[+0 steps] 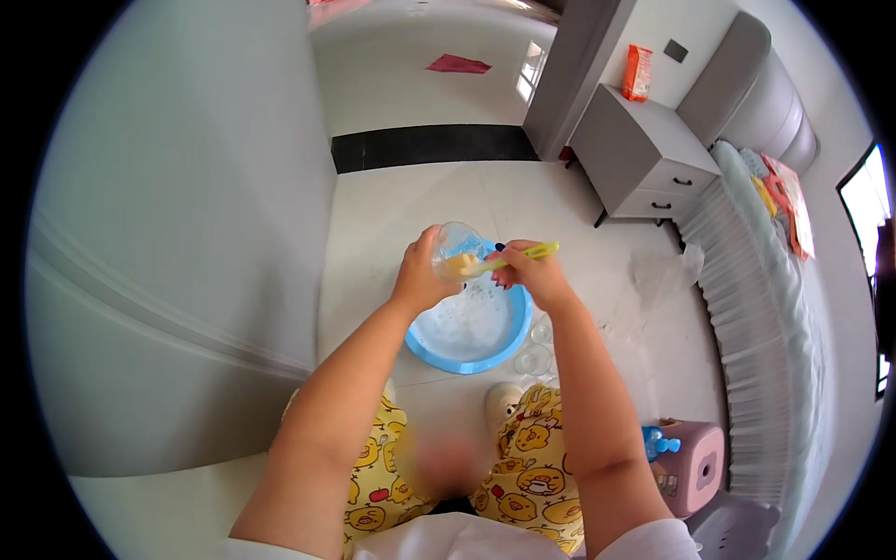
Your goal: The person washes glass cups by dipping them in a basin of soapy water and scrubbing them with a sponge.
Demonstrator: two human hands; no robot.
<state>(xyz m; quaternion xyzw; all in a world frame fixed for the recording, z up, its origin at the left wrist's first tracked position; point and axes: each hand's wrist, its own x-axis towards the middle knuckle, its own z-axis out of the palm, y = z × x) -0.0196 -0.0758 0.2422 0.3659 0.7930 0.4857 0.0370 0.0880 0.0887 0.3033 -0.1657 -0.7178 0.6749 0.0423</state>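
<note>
My left hand [419, 273] grips a clear glass [456, 239] from the side, above the basin. The glass is tilted, with its inside partly in view. My right hand [530, 271] is closed around the yellow-green handle of a cup brush [539, 251]. The pale yellow head of the brush is at the glass; I cannot tell how far inside it sits. Below both hands stands a light blue basin [452, 364] of cloudy, foamy water. Several clear glasses [533, 359] are on the floor just right of the basin.
A clear plastic bag [667, 274] lies on the floor to the right. A grey nightstand [644, 154] and a bed with a pale skirt [747, 345] line the right side. A pink stool [695, 467] and a blue bottle [659, 442] are at the lower right. A grey panel [187, 233] rises on the left.
</note>
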